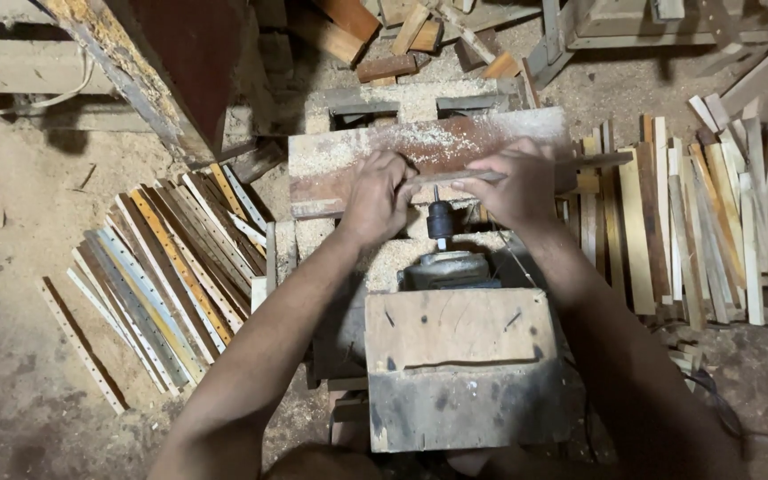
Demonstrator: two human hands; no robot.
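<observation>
Both of my hands hold a thin wooden slat (597, 162) flat across the middle of the view. My left hand (377, 197) grips its left end and my right hand (507, 185) grips it further right, the slat's free end sticking out to the right. Just below the slat, between my hands, a black drill chuck (440, 219) with a short bit points up at it. The chuck sits on a grey motor (446, 268) behind a rough wooden box (460, 364). A sawdust-covered reddish board (420, 149) lies under and behind the slat.
A fan of thin slats with rows of drilled holes (166, 284) lies on the floor to the left. A pile of plain slats (713, 213) lies to the right. Scrap wood blocks (384, 44) and a slanted timber (144, 71) are at the back. Sawdust covers the ground.
</observation>
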